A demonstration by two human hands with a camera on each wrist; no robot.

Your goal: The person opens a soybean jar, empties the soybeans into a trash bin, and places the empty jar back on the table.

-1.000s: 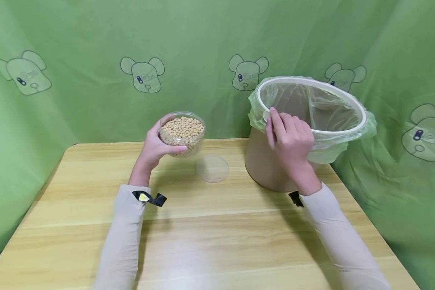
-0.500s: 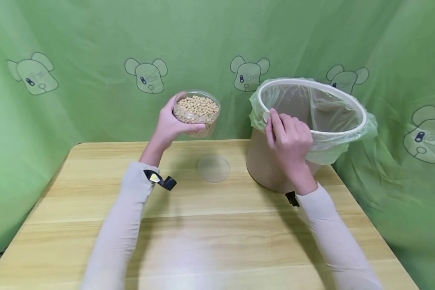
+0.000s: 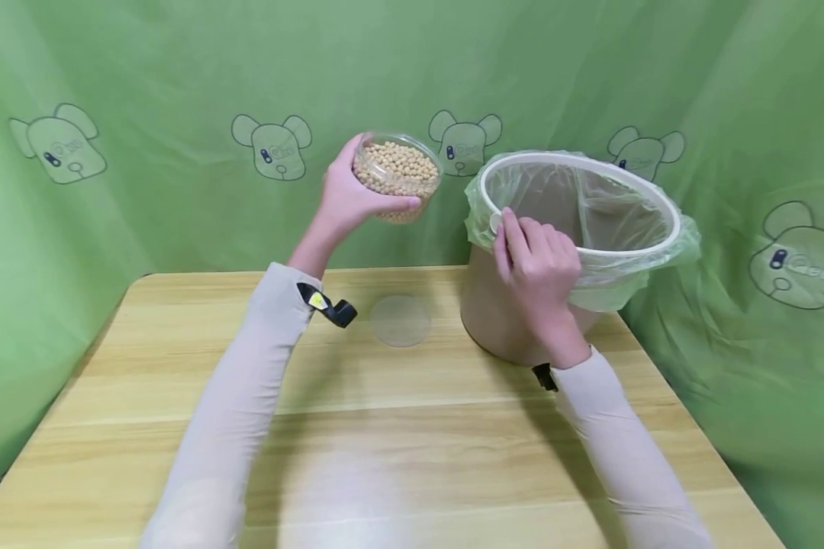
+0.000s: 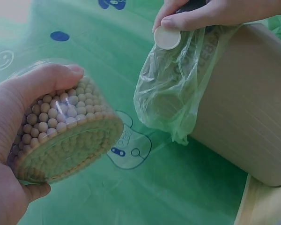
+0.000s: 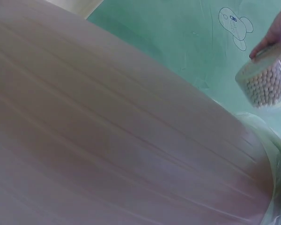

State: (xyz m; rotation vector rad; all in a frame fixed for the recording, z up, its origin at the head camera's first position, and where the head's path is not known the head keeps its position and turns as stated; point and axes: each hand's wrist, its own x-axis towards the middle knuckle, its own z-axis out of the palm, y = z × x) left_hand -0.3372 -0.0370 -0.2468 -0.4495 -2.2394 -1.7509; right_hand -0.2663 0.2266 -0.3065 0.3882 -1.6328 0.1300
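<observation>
My left hand (image 3: 357, 191) grips a clear round plastic jar (image 4: 77, 126) full of pale yellow soybeans (image 3: 401, 166), thumb in front and fingers behind. The jar has no lid on it and is held up above the table, tilted slightly to the right. My right hand (image 3: 541, 259) holds the near left edge of a beige trash can (image 3: 501, 305), its fingers curled over the white rim ring (image 3: 632, 175). A pale green plastic bag (image 3: 481, 221) lines the can and hangs over its outside. Beside my right thumb shows a round white tab (image 4: 167, 37). The can leans toward me.
A clear round lid (image 3: 400, 321) lies flat on the wooden table (image 3: 384, 457), left of the trash can. Behind and at the sides hangs a green curtain (image 3: 357, 69) printed with bear heads.
My left hand has lifted the jar up and carried it to the right, toward the trash can. The right hand keeps its hold on the rim.
</observation>
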